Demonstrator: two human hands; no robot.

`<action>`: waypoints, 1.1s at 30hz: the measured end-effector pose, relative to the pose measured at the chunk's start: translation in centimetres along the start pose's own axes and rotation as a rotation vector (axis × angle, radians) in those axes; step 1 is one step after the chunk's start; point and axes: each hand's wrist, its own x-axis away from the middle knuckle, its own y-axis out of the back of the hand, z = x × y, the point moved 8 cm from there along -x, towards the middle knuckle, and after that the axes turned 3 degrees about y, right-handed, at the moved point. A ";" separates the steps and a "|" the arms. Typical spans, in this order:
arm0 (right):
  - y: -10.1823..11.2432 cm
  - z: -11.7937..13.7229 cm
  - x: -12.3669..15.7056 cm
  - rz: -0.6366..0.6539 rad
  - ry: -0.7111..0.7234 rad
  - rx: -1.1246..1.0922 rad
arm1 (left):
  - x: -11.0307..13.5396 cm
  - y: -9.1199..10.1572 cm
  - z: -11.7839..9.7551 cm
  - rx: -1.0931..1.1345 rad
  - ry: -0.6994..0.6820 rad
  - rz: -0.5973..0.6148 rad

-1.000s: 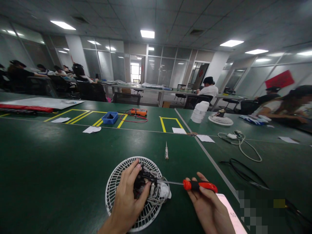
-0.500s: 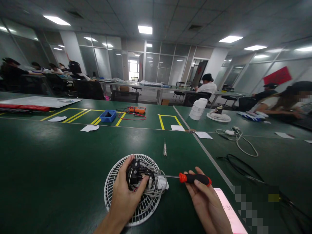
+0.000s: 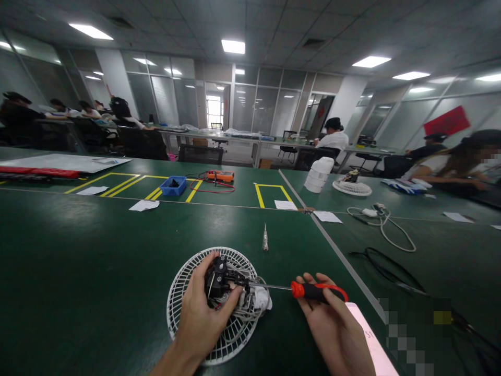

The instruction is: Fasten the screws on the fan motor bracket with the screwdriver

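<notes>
My left hand [image 3: 205,308] grips a black fan motor assembly [image 3: 219,279], thumb on the near side and fingers over the far side. The assembly sits on a round white fan grille [image 3: 176,292] lying flat on the green table. Grey-white cable [image 3: 250,313] is bundled beside the motor. In my right hand [image 3: 329,318] is a red-and-black screwdriver [image 3: 317,291], its handle held between thumb and fingers. The shaft points left, and its tip reaches the right side of the motor assembly; the exact contact point is too small to tell. A small clear-handled screwdriver [image 3: 265,240] lies beyond the grille.
A lit phone [image 3: 371,339] lies under my right wrist. Farther off are a blue bin [image 3: 173,186], an orange multimeter [image 3: 220,176], white stacked parts [image 3: 318,175] and another fan grille [image 3: 352,188]. Cables [image 3: 391,271] lie on the right. A person [image 3: 454,162] sits at the far right.
My right hand and the screwdriver have shifted slightly right, with the handle turned between the fingers. The motor assembly is tilted a little differently under my left hand.
</notes>
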 end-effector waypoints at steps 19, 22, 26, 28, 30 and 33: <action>0.6 -1.2 0.7 -0.088 0.016 0.024 | -0.1 0.1 0.4 0.005 0.027 -0.023; 0.7 -1.0 0.7 -0.097 0.046 0.086 | -0.1 0.0 0.5 -0.004 0.029 -0.023; 1.0 -0.9 0.6 -0.113 0.062 0.175 | -0.1 -0.2 0.6 -0.010 0.032 -0.009; 1.1 -1.2 0.6 -0.124 0.042 0.155 | 0.0 -0.2 0.7 -0.007 0.037 -0.002; 1.1 -1.4 0.5 -0.131 0.037 0.121 | 0.1 -0.2 0.8 -0.005 0.040 0.003; 0.9 -1.5 0.5 -0.130 0.034 0.094 | 0.1 -0.1 0.9 -0.004 0.041 0.003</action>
